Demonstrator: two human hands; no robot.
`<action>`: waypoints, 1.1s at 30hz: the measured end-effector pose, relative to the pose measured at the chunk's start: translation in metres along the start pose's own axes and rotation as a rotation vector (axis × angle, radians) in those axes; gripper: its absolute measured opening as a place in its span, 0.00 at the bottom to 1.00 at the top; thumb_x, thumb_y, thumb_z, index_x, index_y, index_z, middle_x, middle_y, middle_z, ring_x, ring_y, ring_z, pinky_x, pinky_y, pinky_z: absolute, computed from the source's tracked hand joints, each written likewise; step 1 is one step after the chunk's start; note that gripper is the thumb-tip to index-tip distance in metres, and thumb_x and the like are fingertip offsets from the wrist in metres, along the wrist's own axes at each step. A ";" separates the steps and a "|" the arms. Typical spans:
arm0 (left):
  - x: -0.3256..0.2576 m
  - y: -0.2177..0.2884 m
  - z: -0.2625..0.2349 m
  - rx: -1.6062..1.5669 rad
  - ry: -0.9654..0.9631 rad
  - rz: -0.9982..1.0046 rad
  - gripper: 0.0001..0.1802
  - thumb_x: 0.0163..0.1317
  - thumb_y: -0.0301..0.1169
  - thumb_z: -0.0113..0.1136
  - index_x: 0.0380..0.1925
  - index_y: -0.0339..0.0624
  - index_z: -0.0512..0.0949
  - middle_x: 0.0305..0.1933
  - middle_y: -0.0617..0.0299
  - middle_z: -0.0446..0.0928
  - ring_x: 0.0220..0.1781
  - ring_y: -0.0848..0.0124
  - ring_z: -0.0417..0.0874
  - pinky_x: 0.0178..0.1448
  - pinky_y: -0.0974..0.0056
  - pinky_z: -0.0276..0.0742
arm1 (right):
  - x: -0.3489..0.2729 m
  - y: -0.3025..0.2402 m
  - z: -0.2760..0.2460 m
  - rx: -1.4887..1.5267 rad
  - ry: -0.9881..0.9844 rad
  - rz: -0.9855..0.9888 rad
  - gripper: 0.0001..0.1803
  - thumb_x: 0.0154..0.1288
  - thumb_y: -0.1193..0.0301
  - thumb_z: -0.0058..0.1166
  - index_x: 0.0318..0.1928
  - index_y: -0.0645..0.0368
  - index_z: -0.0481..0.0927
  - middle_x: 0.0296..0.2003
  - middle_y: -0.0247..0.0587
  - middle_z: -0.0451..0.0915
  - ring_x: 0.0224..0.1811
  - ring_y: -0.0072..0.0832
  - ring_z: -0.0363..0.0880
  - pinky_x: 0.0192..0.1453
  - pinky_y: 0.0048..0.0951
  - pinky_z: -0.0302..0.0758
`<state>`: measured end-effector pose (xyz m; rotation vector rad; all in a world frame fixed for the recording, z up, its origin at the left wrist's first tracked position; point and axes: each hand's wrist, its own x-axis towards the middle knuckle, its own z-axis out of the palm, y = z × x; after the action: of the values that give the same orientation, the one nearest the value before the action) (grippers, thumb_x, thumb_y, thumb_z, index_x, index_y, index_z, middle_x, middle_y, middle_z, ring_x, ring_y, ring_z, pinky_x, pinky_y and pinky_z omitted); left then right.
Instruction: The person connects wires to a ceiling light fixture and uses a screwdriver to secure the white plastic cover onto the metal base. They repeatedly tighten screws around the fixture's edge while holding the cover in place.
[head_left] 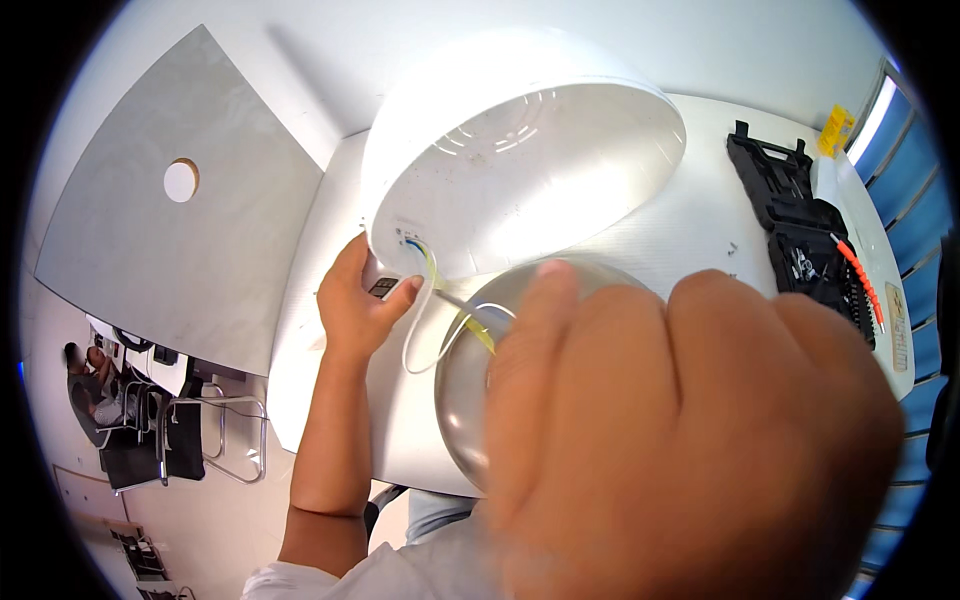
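Note:
A large white dome-shaped shade (560, 170) is tilted on the table with its hollow inside toward me. My left hand (360, 305) grips its lower left rim, thumb on the near side and the other fingers partly hidden. Blue, white and yellow-green wires (428, 262) come out of the shade beside that thumb. Large and blurred in the foreground, my right hand (680, 420) is closed around a slim metal-shafted screwdriver (462, 304), whose handle is hidden. Its shaft points at the wires near the rim. Below lies a shiny metal dome (462, 410), mostly covered by my right hand.
On the right of the white table (330, 400) lies an opened black tool case (790, 215) with bits and an orange flexible shaft (862, 275). A yellow packet (836, 130) stands behind it. To the left are a grey panel (180, 260), chairs (185, 440) and seated people.

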<state>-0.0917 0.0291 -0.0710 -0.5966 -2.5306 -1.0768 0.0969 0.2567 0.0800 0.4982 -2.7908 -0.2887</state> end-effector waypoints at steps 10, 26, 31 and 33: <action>-0.013 0.003 -0.001 0.030 0.002 -0.020 0.34 0.41 0.37 0.74 0.51 0.39 0.77 0.44 0.55 0.83 0.45 0.62 0.84 0.50 0.64 0.78 | -0.002 -0.023 0.010 -0.056 0.005 -0.084 0.13 0.54 0.65 0.63 0.35 0.58 0.77 0.24 0.38 0.73 0.26 0.35 0.73 0.30 0.34 0.71; -0.009 -0.004 0.002 0.031 0.035 0.008 0.35 0.41 0.36 0.74 0.53 0.40 0.77 0.44 0.54 0.83 0.45 0.61 0.84 0.52 0.63 0.77 | -0.025 -0.018 -0.001 -0.060 -0.028 0.004 0.17 0.51 0.65 0.66 0.38 0.60 0.78 0.25 0.40 0.74 0.27 0.37 0.74 0.32 0.35 0.71; -0.003 -0.014 0.007 -0.084 0.021 -0.024 0.35 0.41 0.36 0.73 0.53 0.40 0.77 0.45 0.54 0.83 0.46 0.60 0.84 0.52 0.62 0.77 | -0.026 -0.014 -0.003 -0.026 0.033 0.053 0.18 0.50 0.65 0.66 0.39 0.60 0.78 0.25 0.40 0.74 0.27 0.38 0.74 0.33 0.36 0.72; 0.002 -0.019 0.007 -0.119 0.020 0.037 0.36 0.41 0.38 0.74 0.54 0.40 0.76 0.47 0.53 0.82 0.48 0.60 0.84 0.54 0.62 0.76 | -0.029 -0.012 -0.009 -0.005 0.069 0.115 0.18 0.49 0.65 0.67 0.40 0.60 0.79 0.25 0.40 0.74 0.27 0.38 0.74 0.33 0.36 0.72</action>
<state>-0.1036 0.0225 -0.0867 -0.6586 -2.4418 -1.2201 0.1296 0.2549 0.0779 0.3386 -2.7379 -0.2478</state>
